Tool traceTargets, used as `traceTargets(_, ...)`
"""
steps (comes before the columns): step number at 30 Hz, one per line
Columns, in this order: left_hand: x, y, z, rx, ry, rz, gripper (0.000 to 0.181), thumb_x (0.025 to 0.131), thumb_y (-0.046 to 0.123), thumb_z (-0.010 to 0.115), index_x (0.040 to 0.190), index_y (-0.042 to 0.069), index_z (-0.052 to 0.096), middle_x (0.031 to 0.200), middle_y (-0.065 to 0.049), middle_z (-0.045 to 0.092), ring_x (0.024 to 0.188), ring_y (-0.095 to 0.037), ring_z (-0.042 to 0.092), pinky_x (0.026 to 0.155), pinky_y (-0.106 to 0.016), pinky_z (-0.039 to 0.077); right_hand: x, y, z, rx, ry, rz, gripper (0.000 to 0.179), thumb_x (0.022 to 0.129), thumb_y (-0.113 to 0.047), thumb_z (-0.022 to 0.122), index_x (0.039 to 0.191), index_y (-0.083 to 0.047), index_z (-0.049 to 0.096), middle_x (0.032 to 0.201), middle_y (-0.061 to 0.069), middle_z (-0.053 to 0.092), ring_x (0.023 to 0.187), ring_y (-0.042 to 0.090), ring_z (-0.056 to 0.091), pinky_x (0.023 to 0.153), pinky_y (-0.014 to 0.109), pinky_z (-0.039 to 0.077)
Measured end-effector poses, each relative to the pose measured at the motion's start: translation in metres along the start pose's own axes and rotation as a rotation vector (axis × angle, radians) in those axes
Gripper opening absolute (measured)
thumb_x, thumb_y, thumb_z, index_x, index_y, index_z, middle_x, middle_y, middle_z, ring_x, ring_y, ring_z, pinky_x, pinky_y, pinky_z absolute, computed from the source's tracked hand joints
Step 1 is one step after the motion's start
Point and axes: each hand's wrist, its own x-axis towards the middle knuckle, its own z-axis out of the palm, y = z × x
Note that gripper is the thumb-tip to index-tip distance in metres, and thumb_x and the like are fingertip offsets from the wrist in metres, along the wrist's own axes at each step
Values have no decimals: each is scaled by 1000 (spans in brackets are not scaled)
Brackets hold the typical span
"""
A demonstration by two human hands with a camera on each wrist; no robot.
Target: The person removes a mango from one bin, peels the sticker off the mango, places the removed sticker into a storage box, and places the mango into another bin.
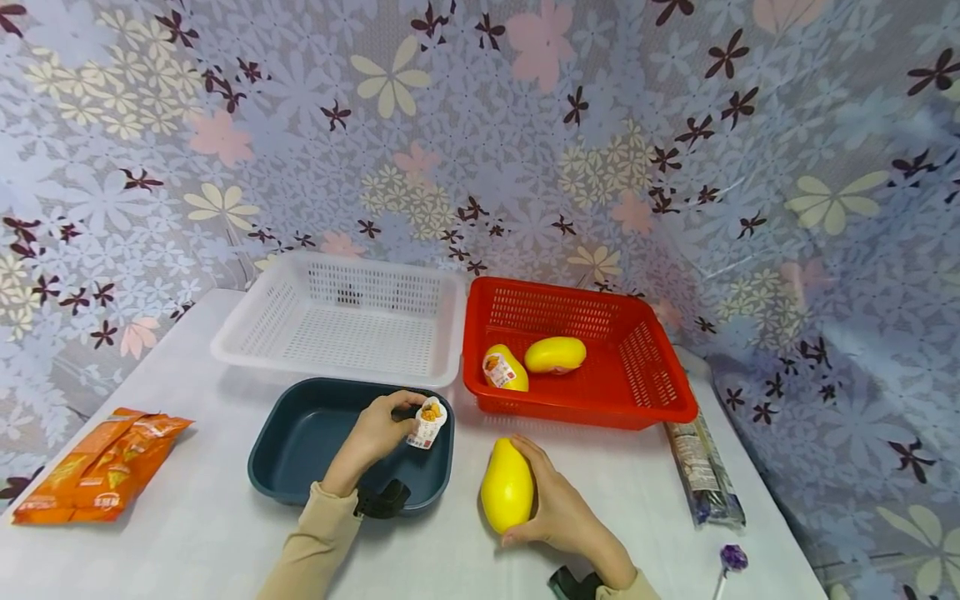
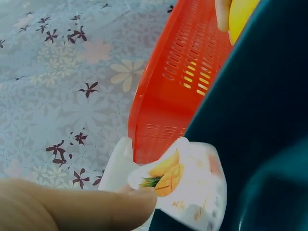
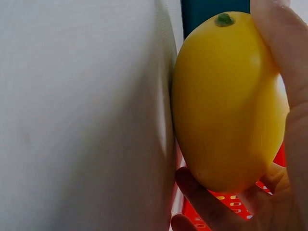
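Note:
My left hand (image 1: 381, 429) pinches a small white snack pack (image 1: 427, 422) with a mango picture over the right side of the dark teal tub (image 1: 258, 454). In the left wrist view, a finger lies against the printed face of the pack (image 2: 195, 185). On the white table, my right hand (image 1: 558, 504) grips a yellow mango (image 1: 507, 487), thumb at its near end and fingers around the far end. The right wrist view shows the mango's green stem spot and its side (image 3: 226, 101) against the tablecloth.
Behind the tub stands a white basket (image 1: 337, 367). The red basket (image 1: 570, 412) beside it holds two yellow mangoes, one with a white label. An orange snack bag (image 1: 105, 467) lies left; a long clear-wrapped packet (image 1: 701, 471) and a purple lollipop (image 1: 733, 557) lie right.

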Motion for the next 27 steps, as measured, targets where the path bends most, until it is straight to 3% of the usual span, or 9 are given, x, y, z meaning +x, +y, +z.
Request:
traceTargets(2, 0, 0, 0, 1, -17, 12, 35, 85, 0, 62, 118, 7, 68, 101, -18, 62, 75, -23, 57, 61, -27, 41, 0, 0, 0, 1, 0, 1, 126, 51, -45, 92, 152, -13, 24, 157, 12, 29, 136, 33, 40, 110, 59, 34)
traceTargets(5, 1, -1, 0, -12, -32, 6, 34, 87, -1, 58, 119, 4, 68, 68, -6, 49, 51, -14, 37, 50, -23, 30, 0, 0, 0, 3, -1, 1, 125, 52, -45, 92, 152, -13, 24, 157, 12, 28, 136, 33, 41, 109, 60, 34)
traceTargets(7, 2, -2, -1, -8, -37, 4, 32, 88, -1, 56, 118, 1, 68, 61, -2, 42, 45, -10, 32, 46, -21, 28, 0, 0, 0, 2, -4, 1, 125, 53, -45, 92, 152, -13, 24, 157, 12, 28, 136, 33, 40, 109, 60, 34)
traceTargets(9, 1, -2, -1, -1, -39, 1, 30, 90, 1, 54, 117, -3, 67, 67, -8, 54, 44, -12, 41, 46, -20, 31, 0, 0, 0, 3, -6, 1, 125, 53, -45, 92, 152, -13, 23, 157, 12, 28, 136, 33, 40, 109, 60, 33)
traceTargets(11, 0, -2, -1, 16, -36, -3, 29, 93, 3, 53, 117, -7, 66, 90, -19, 62, 48, -18, 52, 48, -21, 36, 0, 0, 0, 2, -8, 2, 125, 53, -45, 92, 153, -14, 23, 157, 12, 28, 136, 34, 40, 109, 60, 33)
traceTargets(13, -2, -2, -1, 38, -37, -10, 30, 94, 5, 53, 117, -9, 65, 113, -27, 60, 59, -22, 61, 56, -23, 41, 0, 0, 0, 2, -9, 3, 125, 54, -45, 92, 153, -14, 23, 157, 12, 28, 136, 34, 40, 109, 60, 33)
traceTargets(15, -2, -1, -2, 69, -44, -15, 31, 95, 7, 53, 118, -10, 64, 117, -28, 56, 65, -22, 63, 62, -24, 42, 0, 0, 0, 2, -9, 4, 125, 54, -46, 91, 153, -13, 23, 157, 12, 28, 136, 34, 40, 109, 61, 33)
traceTargets(19, -2, 0, -1, 104, -35, -5, 27, 93, 8, 57, 113, -7, 68, 108, -24, 60, 62, -16, 64, 64, -24, 42, 0, 1, 0, 4, -12, 5, 124, 54, -46, 91, 153, -14, 23, 157, 12, 27, 136, 34, 39, 110, 61, 33)
traceTargets(27, 4, 0, 1, -31, 122, 3, 3, 85, 4, 69, 87, 2, 69, 84, -15, 70, 46, -15, 61, 54, -25, 46, 0, 1, 0, 5, -12, 7, 125, 54, -47, 91, 153, -14, 23, 157, 12, 27, 136, 34, 40, 109, 60, 33)
